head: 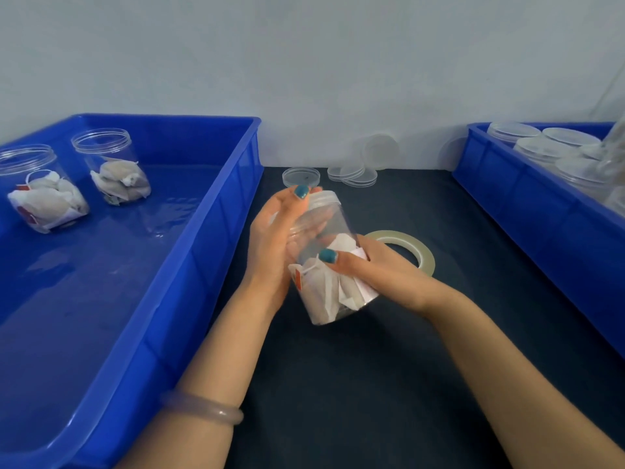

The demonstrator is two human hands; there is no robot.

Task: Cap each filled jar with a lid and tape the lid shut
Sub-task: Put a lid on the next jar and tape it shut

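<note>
Over the near middle of the dark table, a clear jar of tea bags is held between both hands. It is tilted, base toward the person and capped end up and away. Whether the base touches the table cannot be told.

Left hand: wrapped round the upper half of the jar from its left side. The fingers curl behind the plastic and show through it. The thumb tip rests at the edge of the translucent lid, which sits on the jar mouth. A pale bangle is on that forearm.

Right hand: grips the lower half from the right. The thumb presses the front wall over the tea bags; the other fingers are hidden behind the jar.

Just behind the right hand, a roll of clear tape lies flat on the table, partly covered by the hand.

To the left stands a large blue bin. At its far end stand two uncapped jars, one nearer and one farther, both upright with tea bags inside.

To the right stands a second blue bin holding capped jars.

At the far table edge lie a single loose lid and a small stack of lids. One more lid leans on the plain pale wall.
</note>
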